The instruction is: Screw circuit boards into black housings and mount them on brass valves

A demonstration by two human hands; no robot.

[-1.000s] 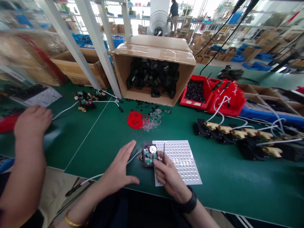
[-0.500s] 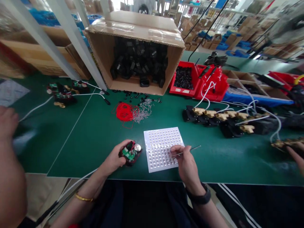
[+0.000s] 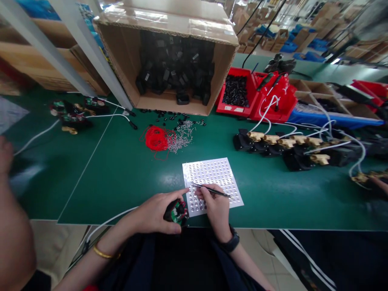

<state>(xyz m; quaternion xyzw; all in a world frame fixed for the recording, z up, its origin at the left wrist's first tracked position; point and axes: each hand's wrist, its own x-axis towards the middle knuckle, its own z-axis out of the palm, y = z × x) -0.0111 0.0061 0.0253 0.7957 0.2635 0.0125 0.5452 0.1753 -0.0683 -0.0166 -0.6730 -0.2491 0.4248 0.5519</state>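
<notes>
My left hand (image 3: 157,211) is closed around a black housing with a green circuit board (image 3: 177,211) and red wires inside. Its index finger stretches out to the left edge of a white sheet (image 3: 226,163) with rows of small shiny round pieces. Over that sheet, my right hand (image 3: 216,204) grips thin metal tweezers (image 3: 216,191), their tip pointing left near the extended index finger. Whether the tip holds a piece is too small to tell. A white cable (image 3: 117,214) runs from beneath my left wrist toward the table edge.
Beyond the sheet lie a red wire bundle (image 3: 155,138) and loose small pins (image 3: 181,139). A cardboard box (image 3: 169,105) of black housings stands behind. Right are red bins (image 3: 233,110) and black units with brass fittings (image 3: 287,143). Other people's arms (image 3: 13,210) show at both sides.
My left hand has brought the housing right and down toward the sheet, its index finger now extended. My right hand has moved left across the sheet with the tweezers. The view has shifted slightly.
</notes>
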